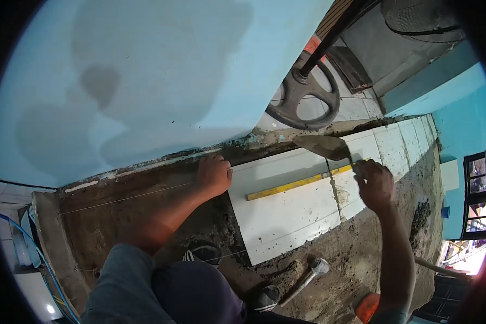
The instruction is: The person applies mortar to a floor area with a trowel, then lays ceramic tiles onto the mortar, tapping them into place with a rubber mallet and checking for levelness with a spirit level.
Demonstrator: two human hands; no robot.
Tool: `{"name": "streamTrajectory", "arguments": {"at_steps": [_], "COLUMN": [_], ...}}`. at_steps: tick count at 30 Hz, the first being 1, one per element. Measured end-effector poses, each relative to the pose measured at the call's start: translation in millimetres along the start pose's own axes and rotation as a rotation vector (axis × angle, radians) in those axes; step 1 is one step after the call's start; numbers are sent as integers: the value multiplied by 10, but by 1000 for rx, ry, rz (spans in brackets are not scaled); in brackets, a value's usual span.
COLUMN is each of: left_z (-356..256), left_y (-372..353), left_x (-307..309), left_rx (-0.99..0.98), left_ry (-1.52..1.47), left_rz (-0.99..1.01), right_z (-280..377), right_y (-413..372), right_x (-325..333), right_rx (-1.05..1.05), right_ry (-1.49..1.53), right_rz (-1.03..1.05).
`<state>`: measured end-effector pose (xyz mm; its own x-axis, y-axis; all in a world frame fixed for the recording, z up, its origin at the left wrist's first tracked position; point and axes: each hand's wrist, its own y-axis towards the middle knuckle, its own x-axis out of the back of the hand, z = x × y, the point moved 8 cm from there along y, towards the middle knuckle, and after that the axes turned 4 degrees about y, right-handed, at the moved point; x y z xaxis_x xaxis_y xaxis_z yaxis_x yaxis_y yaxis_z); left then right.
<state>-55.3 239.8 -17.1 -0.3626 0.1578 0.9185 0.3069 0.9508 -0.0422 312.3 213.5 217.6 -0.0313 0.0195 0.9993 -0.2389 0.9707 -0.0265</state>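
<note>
My right hand [376, 186] is closed around the handle of a trowel [325, 147]. The trowel's mortar-smeared blade is held over the far edge of the white tiles. My left hand [214, 175] is closed, fingers curled at the far left corner of the nearest white tile [286, 221], where a thin string [129, 201] runs. Whatever its fingers may hold is hidden. A yellow straight bar [291, 187] lies across the joint between two tiles, its right end close to my right hand.
A light blue wall [162, 70] rises beyond the wet mortar bed. A hammer or mallet [308, 278] lies on the dirty floor near my shoes. The round base [308, 100] of a pole stands past the wall corner. Tiles [399, 141] continue rightward.
</note>
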Motion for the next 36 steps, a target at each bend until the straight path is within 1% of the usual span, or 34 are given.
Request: {"name": "streamTrajectory", "arguments": {"at_steps": [2, 3, 5, 7, 8, 10, 11, 14, 15, 16, 18, 20, 21, 22, 24, 25, 27, 28, 31, 34, 36], "left_z": [38, 34, 35, 55, 73, 85, 102, 27, -31, 1, 52, 552, 865, 1182, 1696, 1745, 1796, 1750, 1487, 1167, 1092], "left_y": [-50, -31, 28, 95, 78, -35, -117, -548, -716, -882, -1279, -1706, -1913, -2070, -2346, -2358, -2317, -2249, -2017, -1794, -1693], "left_x": [-26, -47, -62, -42, -44, 49, 99, 136, 132, 102, -20, -362, -547, -694, -888, -871, -760, -665, -357, -46, 132], "left_rx": [-36, -23, 1, 24, 41, 32, 28, 118, 95, 124, 184, 365, 456, 544, 710, 739, 794, 748, 606, 461, 378], "left_ry": [-45, -45, -41, -72, -84, -209, -267, -610, -613, -584, -532, -425, -371, -448, -607, -729, -975, -958, -922, -927, -899], "left_rz": [-105, -87, -47, -70, -78, -241, -321, -178, -127, -108, -69, -191, -248, -325, -478, -493, -512, -509, -507, -538, -581], "right_z": [96, 61, -76, -87, -57, 35, 153, 606, 910, 1218, 1759, 2368, 2601, 2811, 3095, 3206, 3310, 3337, 3527, 3653, 3714], "right_y": [51, 55, -7, -73, -114, -220, -306, -758, -884, -976, -1320, -1351, -1450, -1538, -1563, -1540, -1517, -1486, -1286, -1067, -1046], "right_x": [-178, -270, -379, -354, -333, -372, -430, -970, -1098, -1198, -1677, -1740, -1898, -2075, -2194, -2233, -2379, -2439, -2454, -2614, -2632], "right_rx": [-63, -101, -170, -218, -263, -348, -322, -525, -528, -521, -512, -377, -416, -453, -382, -347, -497, -565, -559, -644, -628], "right_ry": [82, 229, 314, 345, 434, 613, 728, 1041, 1149, 1253, 1349, 1364, 1399, 1432, 1371, 1337, 1307, 1286, 1332, 1222, 1193], "right_rz": [-94, -144, -183, -193, -134, -9, -23, 210, 318, 417, 643, 736, 772, 808, 668, 598, 475, 412, 164, 203, 129]}}
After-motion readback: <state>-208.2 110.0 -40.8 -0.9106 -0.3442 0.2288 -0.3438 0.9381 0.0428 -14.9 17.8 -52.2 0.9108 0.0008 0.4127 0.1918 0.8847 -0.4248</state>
